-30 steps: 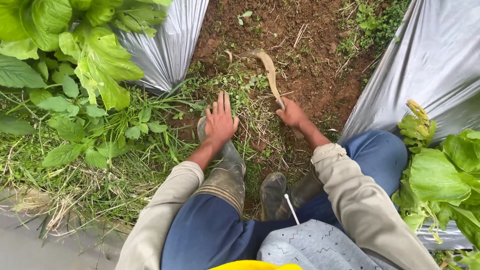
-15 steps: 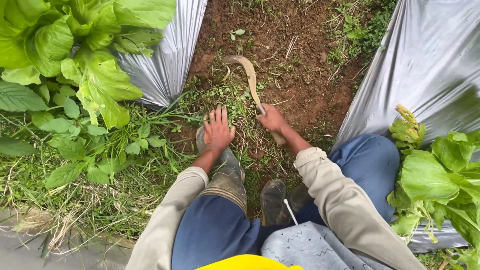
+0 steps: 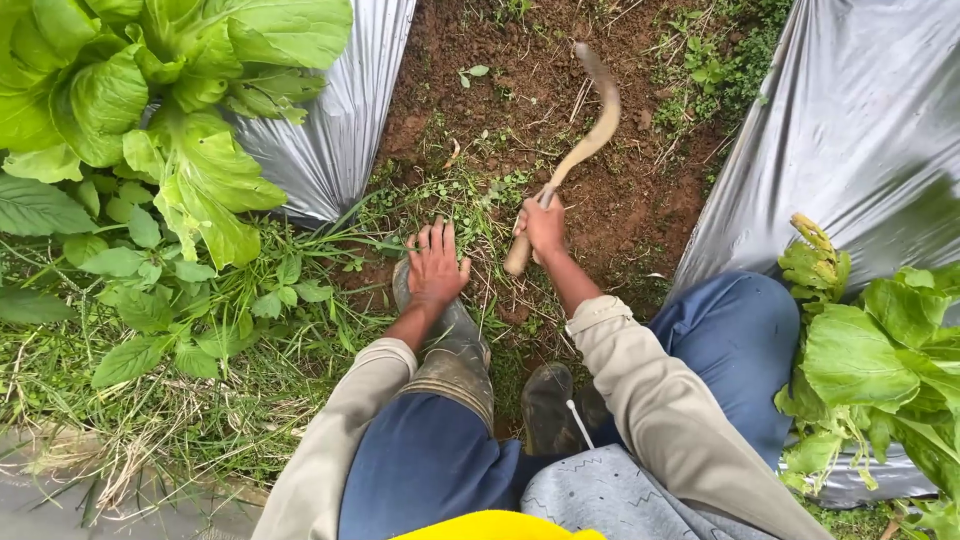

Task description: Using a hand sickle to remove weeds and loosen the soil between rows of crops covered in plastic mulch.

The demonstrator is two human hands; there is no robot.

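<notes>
Firmly, the right hand (image 3: pixel 545 228) is closed around the wooden handle of a sickle (image 3: pixel 585 140), near its lower end. From this grip the tool's long axis runs up and a little to the right, and the curved blade ends above the bare soil (image 3: pixel 620 200), well away from the fingers. The left hand (image 3: pixel 435 268) is empty, with fingers spread flat, and rests on the weeds (image 3: pixel 470 200) and the toe of a rubber boot (image 3: pixel 450 345), just to the left of the grip and lower than the blade. Open ground lies ahead of the grip. Grey plastic sheets (image 3: pixel 860 130) close both sides, with leafy green plants (image 3: pixel 150 120) beyond them.
</notes>
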